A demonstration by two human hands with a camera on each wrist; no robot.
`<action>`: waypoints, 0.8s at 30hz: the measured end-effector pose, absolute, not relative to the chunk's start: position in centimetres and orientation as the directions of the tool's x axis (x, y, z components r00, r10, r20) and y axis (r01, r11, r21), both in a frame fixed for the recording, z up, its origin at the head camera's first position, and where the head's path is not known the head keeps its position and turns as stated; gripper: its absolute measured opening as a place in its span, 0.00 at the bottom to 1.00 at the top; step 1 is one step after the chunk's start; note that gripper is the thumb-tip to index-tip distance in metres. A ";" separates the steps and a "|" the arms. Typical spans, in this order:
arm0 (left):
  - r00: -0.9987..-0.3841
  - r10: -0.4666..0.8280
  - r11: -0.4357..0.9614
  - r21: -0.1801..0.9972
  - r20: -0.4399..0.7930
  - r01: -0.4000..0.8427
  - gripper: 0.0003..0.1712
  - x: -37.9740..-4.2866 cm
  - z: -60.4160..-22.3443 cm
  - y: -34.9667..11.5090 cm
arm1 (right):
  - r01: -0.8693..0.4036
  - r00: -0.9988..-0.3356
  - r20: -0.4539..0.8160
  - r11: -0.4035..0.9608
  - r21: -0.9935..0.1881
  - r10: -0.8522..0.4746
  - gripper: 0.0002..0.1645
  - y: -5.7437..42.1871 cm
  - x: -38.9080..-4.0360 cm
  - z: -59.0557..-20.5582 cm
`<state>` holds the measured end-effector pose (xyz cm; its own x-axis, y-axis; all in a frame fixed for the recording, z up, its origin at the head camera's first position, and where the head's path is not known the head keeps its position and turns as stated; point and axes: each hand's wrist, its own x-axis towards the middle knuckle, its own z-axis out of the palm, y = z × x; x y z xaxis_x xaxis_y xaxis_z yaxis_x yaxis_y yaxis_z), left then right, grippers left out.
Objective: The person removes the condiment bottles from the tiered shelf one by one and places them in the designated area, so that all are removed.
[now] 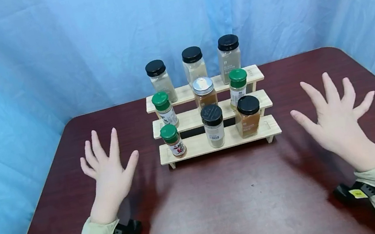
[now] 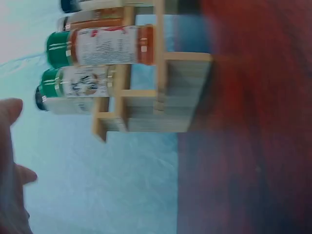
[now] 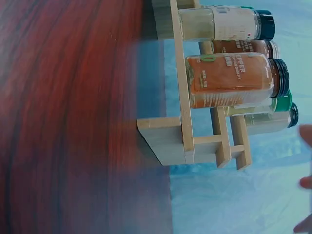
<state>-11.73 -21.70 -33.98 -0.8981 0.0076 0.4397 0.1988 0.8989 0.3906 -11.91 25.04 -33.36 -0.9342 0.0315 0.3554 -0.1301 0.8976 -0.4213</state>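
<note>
My left hand hovers left of a three-tier wooden spice rack, fingers spread, holding nothing. On the other side my right hand is likewise spread and holds nothing. The bottom tier carries a green-capped spice jar, a black-capped shaker and a square jar of orange-brown spice. In the middle stand a green-capped jar, a silver-lidded jar and another green-capped jar. Three black-lidded jars line the top, the right one a black pepper jar.
The rack stands toward the back of a dark red-brown wooden table. Light blue curtains hang behind the table and along both sides. A dark wrist device sits at the left cuff, another at the right.
</note>
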 end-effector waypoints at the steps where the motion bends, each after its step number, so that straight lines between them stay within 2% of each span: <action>1: -0.889 -0.001 0.868 0.441 0.458 0.227 0.41 -11.7 -33.8 -21.7 | -0.168 -0.918 0.396 0.873 -0.458 0.032 0.40 25.0 -12.0 -33.4; 4: -0.886 -0.052 0.735 0.618 0.460 0.277 0.36 -11.7 -33.0 -21.8 | -0.282 -0.867 0.496 0.782 -0.556 0.040 0.33 24.9 -12.2 -33.4; 6: -0.911 -0.098 0.626 0.736 0.401 0.257 0.33 -11.8 -32.5 -21.8 | -0.333 -0.849 0.526 0.723 -0.605 0.049 0.29 24.8 -12.3 -33.4; 11: -0.984 -0.148 0.317 0.947 0.097 0.045 0.26 -12.2 -31.6 -21.5 | -0.383 -0.843 0.534 0.623 -0.682 0.066 0.25 24.3 -12.7 -33.5; 16: -0.990 -0.065 0.030 0.991 -0.129 -0.131 0.24 -13.4 -32.1 -20.8 | -0.451 -0.825 0.563 0.543 -0.708 0.048 0.27 23.1 -13.6 -33.5; 24: -0.955 0.057 -0.126 0.947 -0.291 -0.297 0.22 -15.2 -35.5 -19.5 | -0.541 -0.825 0.558 0.402 -0.738 -0.088 0.28 20.3 -14.6 -33.6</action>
